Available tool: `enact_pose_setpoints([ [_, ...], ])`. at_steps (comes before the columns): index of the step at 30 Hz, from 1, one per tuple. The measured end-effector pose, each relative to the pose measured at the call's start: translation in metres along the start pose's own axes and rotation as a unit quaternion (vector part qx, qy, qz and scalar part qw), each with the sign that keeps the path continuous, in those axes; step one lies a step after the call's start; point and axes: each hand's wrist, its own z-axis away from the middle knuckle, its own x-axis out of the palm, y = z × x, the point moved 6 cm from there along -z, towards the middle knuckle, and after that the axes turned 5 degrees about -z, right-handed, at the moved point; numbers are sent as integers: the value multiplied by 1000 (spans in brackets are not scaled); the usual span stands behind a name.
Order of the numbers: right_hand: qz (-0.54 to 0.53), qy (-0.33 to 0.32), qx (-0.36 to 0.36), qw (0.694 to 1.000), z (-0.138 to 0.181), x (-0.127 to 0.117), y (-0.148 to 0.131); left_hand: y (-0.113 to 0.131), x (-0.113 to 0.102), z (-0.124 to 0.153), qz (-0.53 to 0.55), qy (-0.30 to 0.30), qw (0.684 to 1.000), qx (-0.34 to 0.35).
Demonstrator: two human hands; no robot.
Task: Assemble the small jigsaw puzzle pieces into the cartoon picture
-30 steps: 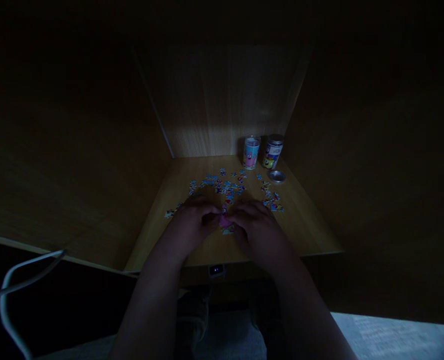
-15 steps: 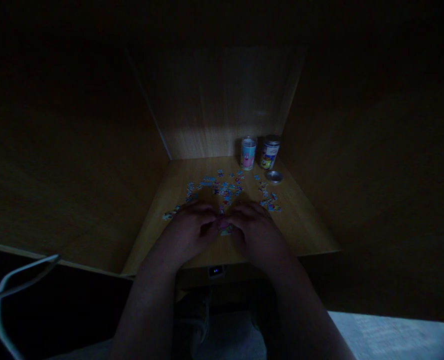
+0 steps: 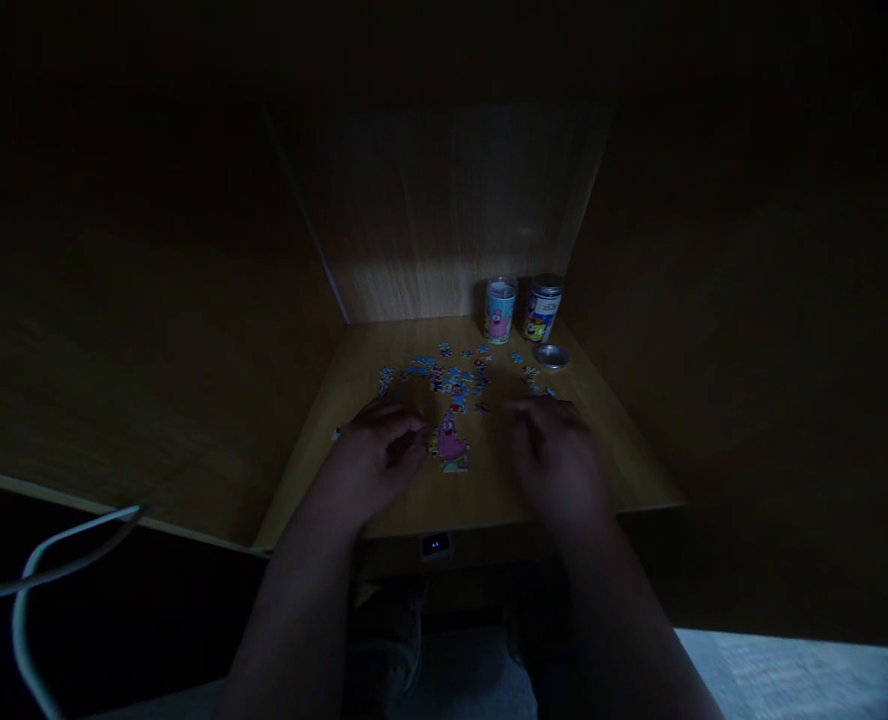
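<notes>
A small joined section of jigsaw puzzle (image 3: 453,447), with a pink cartoon figure on it, lies near the front of the wooden surface. At its left edge my left hand (image 3: 380,450) has thumb and forefinger pinched together; whatever is between them is too dark to make out. Off to the right, apart from the section, my right hand (image 3: 562,460) hovers with its fingertips blurred. Its thumb and forefinger look apart, with nothing visible in them. Loose puzzle pieces (image 3: 451,380) are scattered beyond both hands, some hidden behind them.
Two cartoon-printed cans, an open-looking one (image 3: 499,315) and a lidded one (image 3: 542,310), stand at the back right. A round metal lid (image 3: 551,356) lies before them. Wooden panels enclose the surface. A small lit display (image 3: 436,545) sits below the front edge; a white cable (image 3: 20,630) hangs at left.
My right hand has left the joined puzzle section and moved right, uncovering the pink figure. My left hand has shifted slightly left, staying by the section's edge.
</notes>
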Motion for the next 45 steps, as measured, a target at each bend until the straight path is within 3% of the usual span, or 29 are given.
enact_pose_setpoints([
  [4,83,-10,32,996,0,-6,14,-5,0,2,6,6,1000,-7],
  [13,143,-120,-15,982,6,9,12,2,5,-1,33,-16,999,18],
  [21,113,-166,17,980,3,10,12,3,14,1,68,-84,994,22],
  [27,118,-201,43,971,5,9,10,-2,13,3,69,-71,995,6],
  [45,93,-220,77,968,4,7,11,0,15,3,55,-54,997,16],
])
